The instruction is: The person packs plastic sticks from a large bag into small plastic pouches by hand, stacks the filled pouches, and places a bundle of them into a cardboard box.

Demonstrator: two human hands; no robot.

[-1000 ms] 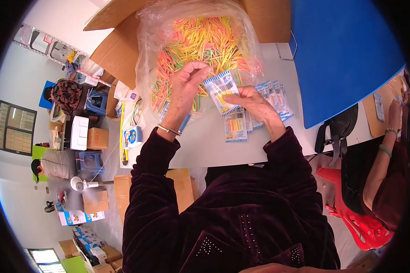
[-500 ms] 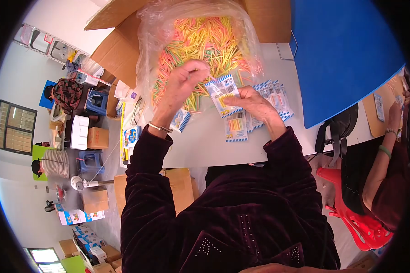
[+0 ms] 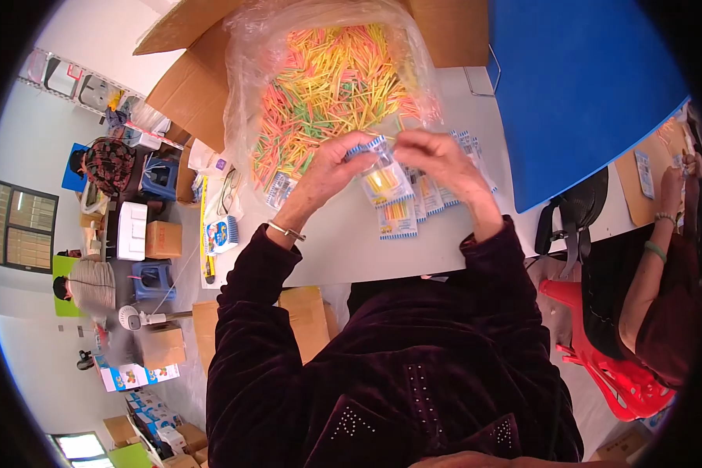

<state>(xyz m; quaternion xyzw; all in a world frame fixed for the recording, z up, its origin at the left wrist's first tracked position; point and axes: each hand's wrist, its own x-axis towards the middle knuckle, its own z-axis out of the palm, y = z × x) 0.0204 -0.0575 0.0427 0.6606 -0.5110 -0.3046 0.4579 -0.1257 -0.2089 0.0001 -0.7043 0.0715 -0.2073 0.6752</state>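
Packet (image 3: 388, 184) above a table (image 3: 327, 253)

We see the wearer's left hand (image 3: 329, 173) pinching its top; the right hand's (image 3: 447, 162) fingers bend close beside it, but we cannot tell whether they grip. Beyond lie sticks (image 3: 331, 74) in clear plastic (image 3: 246, 58).

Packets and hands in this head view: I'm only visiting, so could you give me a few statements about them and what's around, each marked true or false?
1. The left hand grips a blue-and-white packet. True.
2. That packet has nothing in it. False: yellow sticks show inside.
3. Pink, yellow and green sticks lie heaped on clear plastic sheeting. True.
4. A metal bangle circles the right wrist. False: the metal bangle is on the left wrist.
5. More packets lie on the pale table. True.
6. The plastic chair toward the right is blue. False: the plastic chair is red.
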